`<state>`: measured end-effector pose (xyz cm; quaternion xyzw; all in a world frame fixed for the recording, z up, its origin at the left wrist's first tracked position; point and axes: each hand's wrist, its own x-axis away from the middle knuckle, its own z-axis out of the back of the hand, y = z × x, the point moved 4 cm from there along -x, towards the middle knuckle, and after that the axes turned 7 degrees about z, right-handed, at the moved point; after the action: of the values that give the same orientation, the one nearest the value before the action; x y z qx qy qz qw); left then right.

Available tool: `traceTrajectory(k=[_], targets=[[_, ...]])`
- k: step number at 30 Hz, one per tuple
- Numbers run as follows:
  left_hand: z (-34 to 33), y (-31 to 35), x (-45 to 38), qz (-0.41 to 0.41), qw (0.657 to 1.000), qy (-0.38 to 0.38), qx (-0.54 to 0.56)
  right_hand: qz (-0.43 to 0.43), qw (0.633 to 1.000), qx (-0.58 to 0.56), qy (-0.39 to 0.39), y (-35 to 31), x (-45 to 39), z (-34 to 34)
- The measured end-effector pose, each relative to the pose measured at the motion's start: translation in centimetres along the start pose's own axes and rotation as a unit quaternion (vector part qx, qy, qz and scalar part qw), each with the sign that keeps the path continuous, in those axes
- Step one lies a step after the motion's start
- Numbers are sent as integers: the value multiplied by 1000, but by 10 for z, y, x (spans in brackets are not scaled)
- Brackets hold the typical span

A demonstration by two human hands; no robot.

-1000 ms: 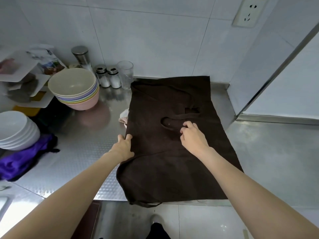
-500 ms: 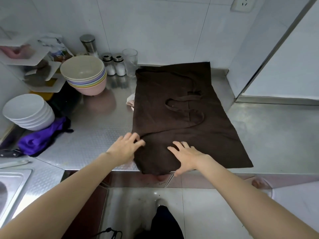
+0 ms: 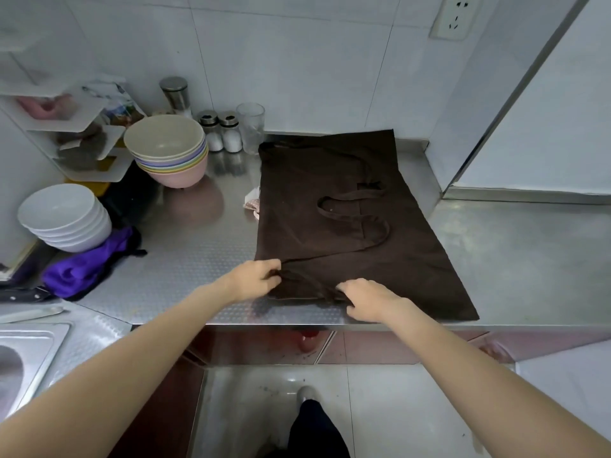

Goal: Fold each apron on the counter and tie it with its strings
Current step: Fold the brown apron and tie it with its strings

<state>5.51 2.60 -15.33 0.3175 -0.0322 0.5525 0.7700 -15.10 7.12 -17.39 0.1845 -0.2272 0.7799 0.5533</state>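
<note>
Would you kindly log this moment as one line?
stage: folding | brown apron: flat on steel counter, strings loose on top | left hand: grips near-left corner | right hand: grips near edge

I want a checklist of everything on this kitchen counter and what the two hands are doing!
Surface: steel counter, dimpled, shiny.
Job's things: brown apron lies flat, its strings looped on top; near edge bunched.
Clutter: stack of pastel bowls, stack of white bowls, purple cloth, two shakers, glass, steel canister, white rack.
Grippers: left hand and right hand both grip the apron's near edge.
Cables: nothing seen.
Surroundings: white tiled wall, wall socket, sink at left.
</note>
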Motion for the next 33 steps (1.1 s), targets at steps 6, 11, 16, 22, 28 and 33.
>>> traceTrajectory(k=[6,11,16,22,28,33], targets=[[39,-4,1,136,937,-204,248,-70,984,-28,-164,30,11,41],[59,-15,-19,139,879,-193,413,-106,985,-78,-108,57,-5,106],[68,-41,-64,208,850,189,445,-127,976,-85,155,70,-51,125],[29,-75,-78,358,846,98,384,-221,959,-27,175,85,-90,102],[24,-72,-73,344,909,-16,234,-240,957,3,160,93,-102,100],[42,-60,-76,262,871,58,411,-209,955,81,194,88,-100,110]])
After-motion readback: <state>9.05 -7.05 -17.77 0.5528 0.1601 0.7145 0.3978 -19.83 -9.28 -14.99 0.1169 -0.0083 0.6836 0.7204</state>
